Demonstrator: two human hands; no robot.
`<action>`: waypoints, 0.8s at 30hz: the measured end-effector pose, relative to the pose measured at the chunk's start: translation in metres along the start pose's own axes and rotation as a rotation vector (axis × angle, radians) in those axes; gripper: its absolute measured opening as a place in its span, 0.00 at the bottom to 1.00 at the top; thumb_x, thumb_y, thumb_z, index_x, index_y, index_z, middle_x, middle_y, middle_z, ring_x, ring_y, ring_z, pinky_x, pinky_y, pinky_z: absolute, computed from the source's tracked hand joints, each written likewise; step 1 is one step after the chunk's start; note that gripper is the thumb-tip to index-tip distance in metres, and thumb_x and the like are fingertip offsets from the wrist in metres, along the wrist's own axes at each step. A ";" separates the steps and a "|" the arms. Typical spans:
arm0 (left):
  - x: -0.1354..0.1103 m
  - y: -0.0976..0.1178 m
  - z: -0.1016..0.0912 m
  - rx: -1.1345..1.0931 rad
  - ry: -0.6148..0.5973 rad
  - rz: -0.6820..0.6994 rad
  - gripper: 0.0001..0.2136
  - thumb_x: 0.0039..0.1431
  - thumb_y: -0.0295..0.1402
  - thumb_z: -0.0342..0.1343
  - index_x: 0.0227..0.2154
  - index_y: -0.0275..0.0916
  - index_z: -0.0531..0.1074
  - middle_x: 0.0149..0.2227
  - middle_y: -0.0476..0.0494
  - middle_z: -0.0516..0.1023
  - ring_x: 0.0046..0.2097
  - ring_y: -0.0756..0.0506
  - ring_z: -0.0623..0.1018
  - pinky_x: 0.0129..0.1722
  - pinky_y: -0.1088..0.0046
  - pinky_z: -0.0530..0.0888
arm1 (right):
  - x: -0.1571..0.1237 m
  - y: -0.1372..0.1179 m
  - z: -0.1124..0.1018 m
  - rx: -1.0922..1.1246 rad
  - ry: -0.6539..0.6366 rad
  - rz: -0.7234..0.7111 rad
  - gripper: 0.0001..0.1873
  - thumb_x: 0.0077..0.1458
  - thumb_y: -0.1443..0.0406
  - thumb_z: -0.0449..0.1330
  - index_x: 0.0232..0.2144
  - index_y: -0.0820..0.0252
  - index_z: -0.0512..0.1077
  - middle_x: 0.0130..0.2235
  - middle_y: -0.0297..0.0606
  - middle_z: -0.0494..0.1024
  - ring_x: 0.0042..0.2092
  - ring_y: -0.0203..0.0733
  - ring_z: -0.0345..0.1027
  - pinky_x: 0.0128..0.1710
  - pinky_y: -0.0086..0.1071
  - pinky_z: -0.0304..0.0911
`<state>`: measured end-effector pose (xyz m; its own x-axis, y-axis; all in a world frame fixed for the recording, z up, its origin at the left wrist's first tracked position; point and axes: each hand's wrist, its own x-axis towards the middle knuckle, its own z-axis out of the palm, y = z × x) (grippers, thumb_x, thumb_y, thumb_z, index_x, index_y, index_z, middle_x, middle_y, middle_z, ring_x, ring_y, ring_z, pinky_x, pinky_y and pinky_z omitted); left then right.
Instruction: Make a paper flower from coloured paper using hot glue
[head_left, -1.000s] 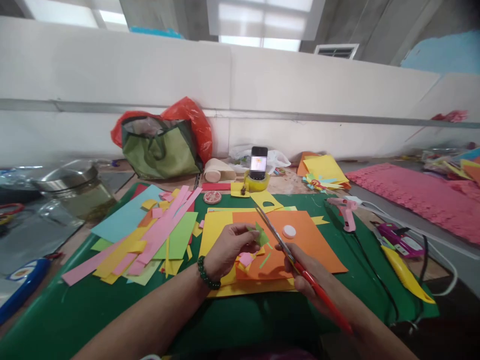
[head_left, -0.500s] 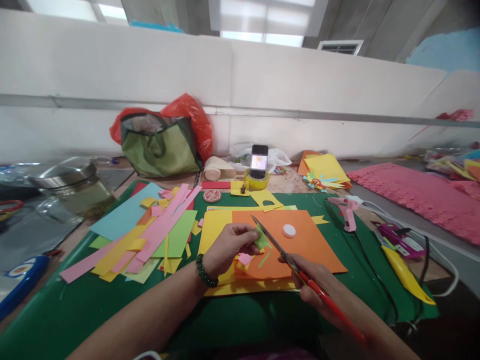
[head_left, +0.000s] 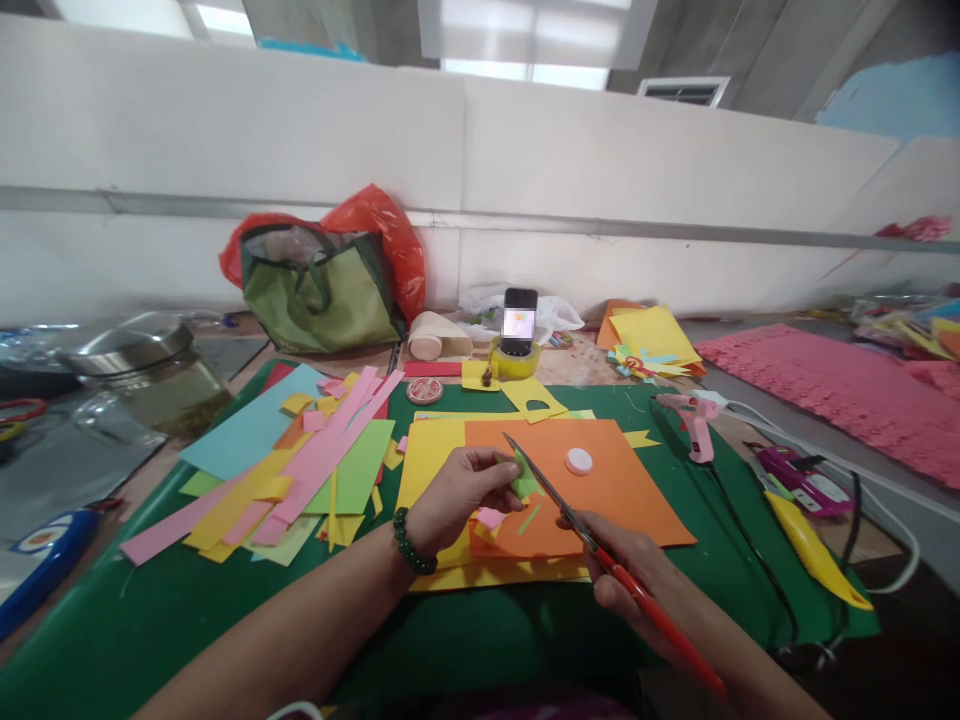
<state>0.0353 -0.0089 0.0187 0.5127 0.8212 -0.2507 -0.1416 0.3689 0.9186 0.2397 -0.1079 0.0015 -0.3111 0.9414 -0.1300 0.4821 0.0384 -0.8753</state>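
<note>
My left hand (head_left: 480, 480), with a dark green bead bracelet (head_left: 411, 542) at the wrist, pinches a small piece of green paper (head_left: 526, 478). My right hand (head_left: 626, 565) grips red-handled scissors (head_left: 559, 500), whose blades point up and left beside that paper. Whether the blades touch the paper I cannot tell. Beneath both hands lies an orange sheet (head_left: 645, 490) over yellow sheets (head_left: 431, 460). On the orange sheet rest a white round cap (head_left: 578, 461), a thin green strip (head_left: 529, 519) and small pink and yellow scraps (head_left: 491, 517).
Paper strips (head_left: 315, 460) spread over the green mat (head_left: 480, 650) at left. A phone (head_left: 519, 322) leans upright by a yellow tape roll (head_left: 516, 361). At right are a pink glue gun (head_left: 694, 420), its cord and a yellow cutter (head_left: 817, 550). A glass jar (head_left: 157, 385) stands far left.
The scissors and my right hand have shifted very slightly. My left hand keeps its pinch on the green paper, and the other things stay in place.
</note>
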 end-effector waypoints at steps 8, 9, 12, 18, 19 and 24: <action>-0.001 -0.002 0.004 0.000 -0.011 0.009 0.19 0.38 0.44 0.67 0.24 0.34 0.70 0.18 0.48 0.75 0.21 0.52 0.75 0.23 0.81 0.71 | -0.003 0.007 0.007 0.004 0.030 -0.026 0.46 0.47 0.32 0.45 0.51 0.61 0.65 0.25 0.29 0.59 0.25 0.34 0.50 0.25 0.28 0.46; -0.001 -0.002 0.004 -0.003 -0.011 0.011 0.19 0.38 0.44 0.67 0.25 0.34 0.69 0.17 0.49 0.75 0.21 0.52 0.75 0.23 0.81 0.71 | -0.003 0.008 0.007 -0.002 0.030 -0.031 0.46 0.47 0.32 0.45 0.51 0.61 0.65 0.25 0.29 0.59 0.26 0.34 0.50 0.25 0.28 0.47; -0.001 -0.001 0.005 -0.011 -0.013 0.020 0.19 0.38 0.44 0.67 0.25 0.35 0.69 0.18 0.50 0.75 0.20 0.52 0.75 0.23 0.81 0.71 | -0.003 0.008 0.008 -0.007 0.043 -0.036 0.46 0.48 0.32 0.45 0.52 0.61 0.65 0.25 0.30 0.60 0.26 0.35 0.50 0.25 0.28 0.48; -0.003 0.002 0.005 -0.022 0.009 0.032 0.18 0.39 0.42 0.68 0.26 0.35 0.68 0.18 0.50 0.74 0.21 0.52 0.76 0.23 0.81 0.71 | -0.006 0.012 0.006 0.011 0.045 -0.032 0.44 0.48 0.33 0.46 0.52 0.60 0.65 0.25 0.29 0.61 0.25 0.34 0.51 0.24 0.28 0.46; -0.003 0.001 0.005 -0.022 0.012 0.032 0.18 0.39 0.42 0.68 0.26 0.35 0.68 0.18 0.51 0.74 0.21 0.52 0.76 0.23 0.81 0.71 | -0.006 0.013 0.006 0.013 0.045 -0.030 0.44 0.48 0.33 0.46 0.52 0.60 0.65 0.25 0.29 0.60 0.25 0.34 0.51 0.24 0.28 0.46; -0.001 0.000 0.005 -0.028 0.006 0.024 0.18 0.38 0.42 0.68 0.26 0.36 0.69 0.17 0.52 0.74 0.21 0.51 0.77 0.23 0.80 0.72 | -0.007 0.008 0.005 0.007 0.037 -0.033 0.44 0.49 0.34 0.47 0.51 0.62 0.66 0.23 0.28 0.58 0.25 0.33 0.49 0.23 0.28 0.44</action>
<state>0.0388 -0.0119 0.0205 0.5038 0.8325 -0.2305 -0.1773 0.3608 0.9156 0.2418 -0.1163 -0.0074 -0.2961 0.9515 -0.0838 0.4666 0.0676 -0.8819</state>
